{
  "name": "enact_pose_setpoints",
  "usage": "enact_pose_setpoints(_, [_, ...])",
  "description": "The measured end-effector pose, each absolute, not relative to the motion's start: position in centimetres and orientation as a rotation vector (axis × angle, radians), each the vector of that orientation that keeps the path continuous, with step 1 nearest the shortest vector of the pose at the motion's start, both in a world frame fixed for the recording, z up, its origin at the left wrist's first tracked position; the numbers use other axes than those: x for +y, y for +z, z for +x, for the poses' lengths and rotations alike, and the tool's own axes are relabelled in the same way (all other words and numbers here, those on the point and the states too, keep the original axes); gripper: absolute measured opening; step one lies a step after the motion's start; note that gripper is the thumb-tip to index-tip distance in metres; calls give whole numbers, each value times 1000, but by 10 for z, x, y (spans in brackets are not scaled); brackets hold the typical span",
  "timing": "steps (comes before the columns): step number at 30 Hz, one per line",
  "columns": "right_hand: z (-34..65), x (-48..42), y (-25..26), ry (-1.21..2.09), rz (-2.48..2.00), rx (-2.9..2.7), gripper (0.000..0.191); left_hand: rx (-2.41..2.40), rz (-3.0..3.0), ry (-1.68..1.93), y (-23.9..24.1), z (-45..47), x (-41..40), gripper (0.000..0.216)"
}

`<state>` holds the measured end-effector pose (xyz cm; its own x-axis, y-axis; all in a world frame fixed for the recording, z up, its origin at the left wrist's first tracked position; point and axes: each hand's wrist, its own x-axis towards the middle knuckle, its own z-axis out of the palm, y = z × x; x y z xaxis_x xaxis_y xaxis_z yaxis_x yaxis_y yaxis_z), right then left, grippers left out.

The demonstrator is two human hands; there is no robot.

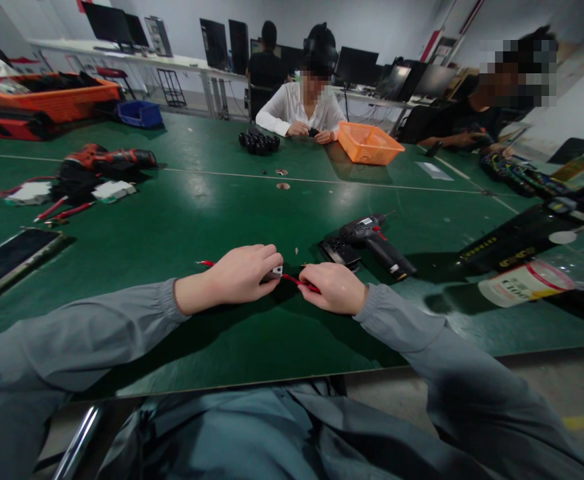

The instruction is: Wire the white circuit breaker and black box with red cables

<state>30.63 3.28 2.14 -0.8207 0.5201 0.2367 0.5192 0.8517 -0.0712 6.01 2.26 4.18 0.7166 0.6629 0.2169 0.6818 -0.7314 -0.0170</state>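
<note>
My left hand [245, 273] is closed around a small whitish block [276, 272], whose end shows between thumb and fingers. Most of that block is hidden in the palm. A red wire [292, 280] runs from the block to my right hand [335, 287], which pinches it between thumb and fingers. Another red wire end [205, 263] with a metal tip sticks out to the left of my left hand. Just beyond my right hand lies a black power drill [372, 243] with a red switch and a thin bit. A dark box-shaped piece [339, 252] rests beside it.
To the left lie a phone [15, 260], an orange drill [105, 159] and white blocks [115, 191] with red wires. Bottles [527, 283] stand on the right. Across the green table [197, 333], a person [305, 110] handles a black part near an orange basket [369, 143].
</note>
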Motion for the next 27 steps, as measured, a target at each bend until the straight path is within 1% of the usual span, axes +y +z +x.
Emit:
enact_pose_setpoints(11, [306, 33, 17, -37, -775, -2764, 19, -1133, -2809, -248, 42, 60, 22, 16])
enact_pose_setpoints(21, [302, 34, 6, 200, -746, -2666, 11, -1133, -2870, -296, 42, 59, 25, 12])
enact_pose_setpoints(27, [300, 34, 8, 216, -780, -2658, 11, -1149, -2878, -301, 43, 56, 26, 13])
